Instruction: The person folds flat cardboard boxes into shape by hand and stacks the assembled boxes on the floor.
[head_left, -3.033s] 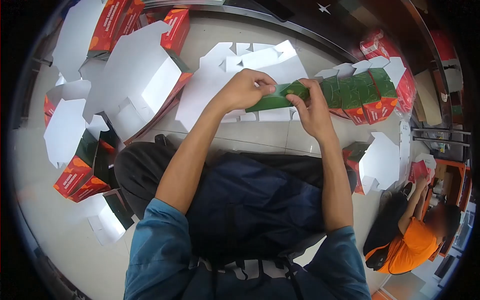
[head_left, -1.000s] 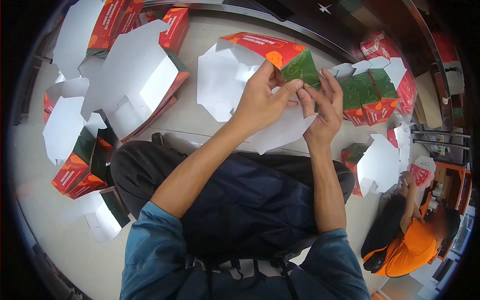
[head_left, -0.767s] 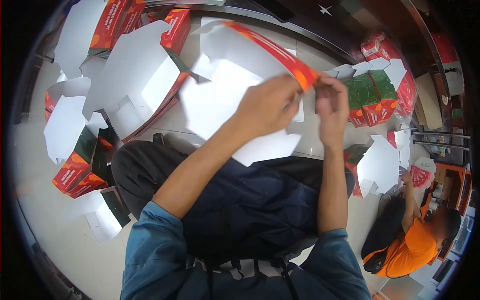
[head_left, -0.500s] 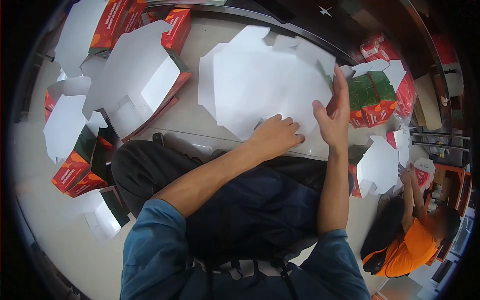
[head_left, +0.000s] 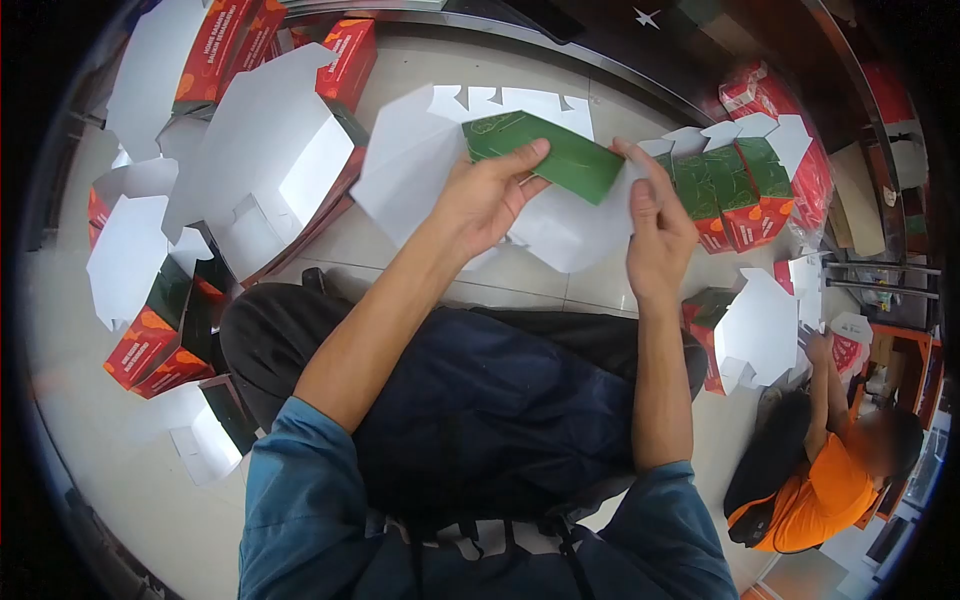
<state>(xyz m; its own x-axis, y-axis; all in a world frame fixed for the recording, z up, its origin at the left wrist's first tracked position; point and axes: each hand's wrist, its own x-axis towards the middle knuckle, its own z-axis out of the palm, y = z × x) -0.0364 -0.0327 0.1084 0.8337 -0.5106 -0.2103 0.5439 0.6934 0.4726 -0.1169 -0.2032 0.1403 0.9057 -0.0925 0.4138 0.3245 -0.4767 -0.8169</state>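
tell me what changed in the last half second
The left hand has moved forward from the card's near edge and now grips its green panel, which has come into view. The right hand stays at the card's right end. The open boxes at left and green-and-red row at right stayed put.

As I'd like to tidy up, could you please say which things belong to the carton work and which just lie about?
Belong:
carton held in left hand
notched white cardboard
open cartons
carton row

Apparently lying about:
brown board
red bundle (use unclear)
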